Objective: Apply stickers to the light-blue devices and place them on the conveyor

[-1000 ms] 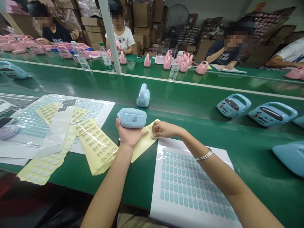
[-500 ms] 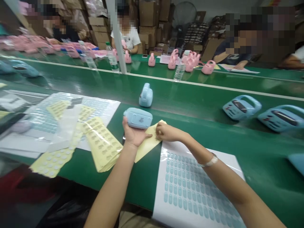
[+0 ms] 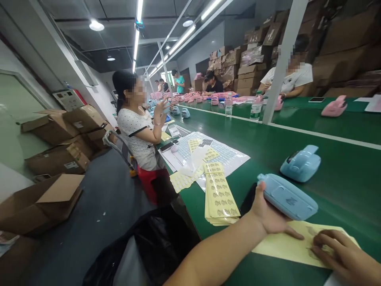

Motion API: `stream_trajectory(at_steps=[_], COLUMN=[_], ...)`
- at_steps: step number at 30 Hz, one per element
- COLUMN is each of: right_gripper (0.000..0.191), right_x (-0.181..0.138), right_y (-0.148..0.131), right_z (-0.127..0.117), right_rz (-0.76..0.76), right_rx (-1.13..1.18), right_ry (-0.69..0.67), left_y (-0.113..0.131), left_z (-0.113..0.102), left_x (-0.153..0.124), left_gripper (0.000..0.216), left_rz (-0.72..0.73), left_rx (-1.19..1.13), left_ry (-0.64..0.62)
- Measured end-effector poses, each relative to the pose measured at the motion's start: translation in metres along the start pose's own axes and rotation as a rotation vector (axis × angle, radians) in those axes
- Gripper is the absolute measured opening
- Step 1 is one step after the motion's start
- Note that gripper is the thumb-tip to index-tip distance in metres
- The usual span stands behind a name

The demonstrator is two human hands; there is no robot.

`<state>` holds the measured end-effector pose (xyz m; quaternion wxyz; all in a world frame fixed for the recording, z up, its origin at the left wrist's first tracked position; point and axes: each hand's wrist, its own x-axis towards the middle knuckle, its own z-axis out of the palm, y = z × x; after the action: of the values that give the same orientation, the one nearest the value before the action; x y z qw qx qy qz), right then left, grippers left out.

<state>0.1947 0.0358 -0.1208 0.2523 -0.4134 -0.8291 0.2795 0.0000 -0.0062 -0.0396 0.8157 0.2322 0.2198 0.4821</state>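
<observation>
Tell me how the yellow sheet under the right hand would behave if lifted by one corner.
The yellow sheet looks thin and lies flat on the green table, so it would probably flop and weigh little. With the right hand pressing on it, it would likely not slide.

Glossy plastic blue case [image 3: 290, 197], matt yellow paper sheet [image 3: 290, 245]

A blue device [image 3: 287, 196] is held in the left hand [image 3: 268, 218]; a yellow sheet [image 3: 293, 246] is pressed by the right hand [image 3: 342, 254].
</observation>
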Motion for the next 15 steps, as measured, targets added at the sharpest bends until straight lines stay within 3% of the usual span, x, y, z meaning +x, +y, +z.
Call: stream_trajectory(at_steps=[5,9,15], right_gripper=[0.031,0.03,0.037], right_x=[0.002,0.002,-0.008], right_y=[0.006,-0.006,-0.025], right_z=[0.006,0.002,-0.007], right_rz=[-0.037,0.028,0.073], right_rx=[0.015,0.006,-0.136], right_ry=[0.049,0.02,-0.041], left_y=[0.0,-0.001,-0.005], left_z=[-0.002,-0.005,-0.007], left_x=[0.001,0.002,0.004], left_gripper=[0.113,0.118,0.109], left_rz=[0.006,0.004,-0.001], left_rx=[0.013,0.021,-0.007], left_ry=[-0.021,-0.015,-0.016])
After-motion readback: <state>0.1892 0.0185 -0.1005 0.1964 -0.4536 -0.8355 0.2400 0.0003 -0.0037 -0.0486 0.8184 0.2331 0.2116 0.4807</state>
